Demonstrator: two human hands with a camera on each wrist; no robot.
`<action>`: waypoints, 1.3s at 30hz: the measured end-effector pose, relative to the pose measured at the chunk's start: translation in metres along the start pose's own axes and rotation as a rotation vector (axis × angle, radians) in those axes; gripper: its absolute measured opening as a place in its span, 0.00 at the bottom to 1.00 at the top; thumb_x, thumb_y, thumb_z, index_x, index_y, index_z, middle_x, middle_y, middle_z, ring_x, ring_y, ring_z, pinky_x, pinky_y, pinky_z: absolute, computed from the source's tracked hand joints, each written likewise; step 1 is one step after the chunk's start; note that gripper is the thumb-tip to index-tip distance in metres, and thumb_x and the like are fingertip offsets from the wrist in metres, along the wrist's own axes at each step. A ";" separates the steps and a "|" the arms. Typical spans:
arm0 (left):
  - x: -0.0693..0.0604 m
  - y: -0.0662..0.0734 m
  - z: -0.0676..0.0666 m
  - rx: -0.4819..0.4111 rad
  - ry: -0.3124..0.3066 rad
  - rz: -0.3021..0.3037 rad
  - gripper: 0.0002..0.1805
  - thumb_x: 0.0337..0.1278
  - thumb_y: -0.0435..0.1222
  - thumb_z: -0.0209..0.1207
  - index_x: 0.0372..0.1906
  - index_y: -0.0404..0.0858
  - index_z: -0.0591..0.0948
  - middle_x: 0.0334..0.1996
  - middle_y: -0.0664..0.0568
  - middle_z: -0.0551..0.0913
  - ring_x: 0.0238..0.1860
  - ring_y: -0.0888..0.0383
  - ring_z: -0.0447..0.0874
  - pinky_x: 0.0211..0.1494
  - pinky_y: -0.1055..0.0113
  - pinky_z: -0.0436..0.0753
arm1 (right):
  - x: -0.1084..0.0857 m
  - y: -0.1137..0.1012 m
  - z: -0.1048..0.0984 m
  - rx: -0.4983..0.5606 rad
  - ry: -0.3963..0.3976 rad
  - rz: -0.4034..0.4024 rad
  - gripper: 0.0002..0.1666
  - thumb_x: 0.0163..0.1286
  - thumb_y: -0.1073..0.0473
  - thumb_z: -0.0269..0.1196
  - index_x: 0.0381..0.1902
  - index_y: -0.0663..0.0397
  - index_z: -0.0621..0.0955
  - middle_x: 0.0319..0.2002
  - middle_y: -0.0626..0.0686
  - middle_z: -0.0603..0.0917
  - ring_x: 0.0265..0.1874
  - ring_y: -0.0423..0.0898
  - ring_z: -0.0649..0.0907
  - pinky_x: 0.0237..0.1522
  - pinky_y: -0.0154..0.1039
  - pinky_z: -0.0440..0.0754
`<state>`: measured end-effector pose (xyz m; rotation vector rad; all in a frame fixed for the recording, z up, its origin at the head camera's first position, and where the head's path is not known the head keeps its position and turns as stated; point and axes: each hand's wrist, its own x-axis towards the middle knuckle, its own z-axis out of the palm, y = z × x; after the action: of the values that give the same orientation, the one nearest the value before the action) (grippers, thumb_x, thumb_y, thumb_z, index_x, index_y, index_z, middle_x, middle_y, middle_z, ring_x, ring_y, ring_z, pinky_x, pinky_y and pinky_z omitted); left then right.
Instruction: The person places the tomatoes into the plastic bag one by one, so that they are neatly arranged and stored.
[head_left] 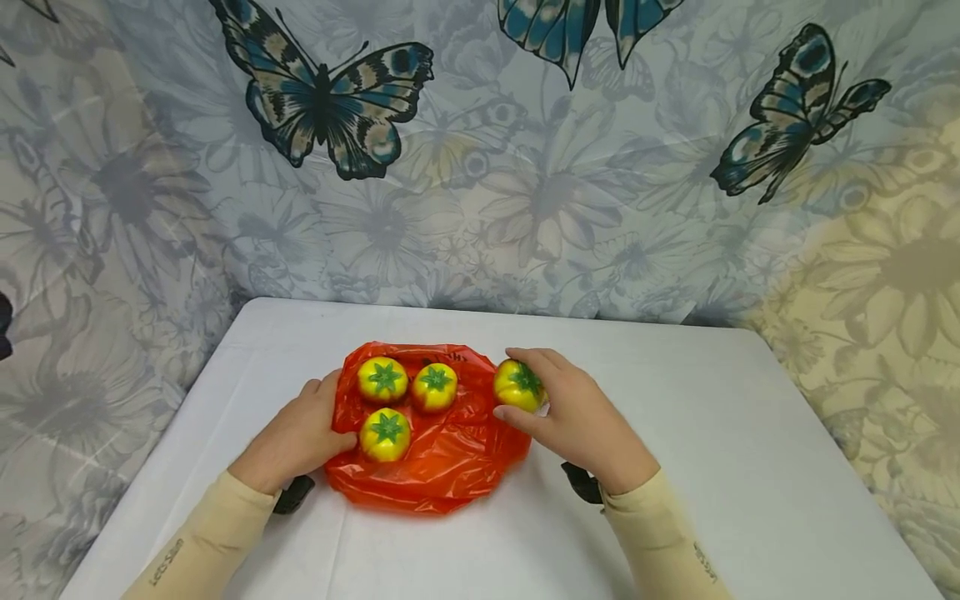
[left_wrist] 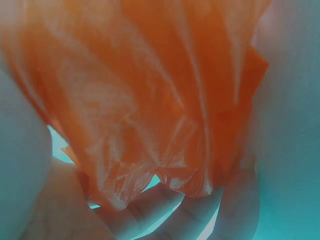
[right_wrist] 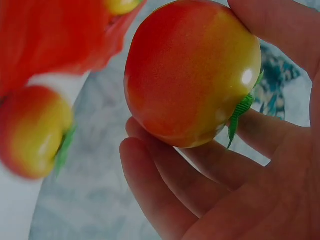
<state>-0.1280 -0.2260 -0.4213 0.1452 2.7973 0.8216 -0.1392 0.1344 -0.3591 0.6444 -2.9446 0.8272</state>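
Observation:
A red plastic bag (head_left: pixel 450 467) lies spread on the table, and three yellow-and-red tomatoes with green star-shaped tops sit on its left part: one at the back left (head_left: pixel 382 380), one beside it (head_left: pixel 435 387), one in front (head_left: pixel 386 435). At the bag's left edge my left hand (head_left: pixel 300 437) grips the plastic, which fills most of the left wrist view with the fingers (left_wrist: pixel 145 210) below it. A fourth tomato (right_wrist: pixel 192 75) is held by my right hand (head_left: pixel 577 417) between thumb and fingers, over the bag's right edge. Whether it touches the bag I cannot tell.
A white-covered table (head_left: pixel 675 433) bears the bag. Behind it and at the sides hangs cloth with a flower and butterfly pattern (head_left: pixel 322 108). Dark objects (head_left: pixel 583 482) show by both wrists.

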 end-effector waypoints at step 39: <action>-0.001 0.000 0.002 0.023 0.028 0.024 0.49 0.60 0.38 0.69 0.82 0.28 0.59 0.59 0.31 0.77 0.52 0.41 0.84 0.56 0.41 0.88 | 0.016 -0.055 0.078 -0.068 -0.323 -0.084 0.43 0.69 0.39 0.75 0.77 0.44 0.75 0.71 0.52 0.79 0.68 0.50 0.82 0.67 0.49 0.86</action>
<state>-0.1264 -0.2252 -0.4227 0.1723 2.8366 0.8036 -0.1246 0.0469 -0.3970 0.9745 -3.1806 0.6693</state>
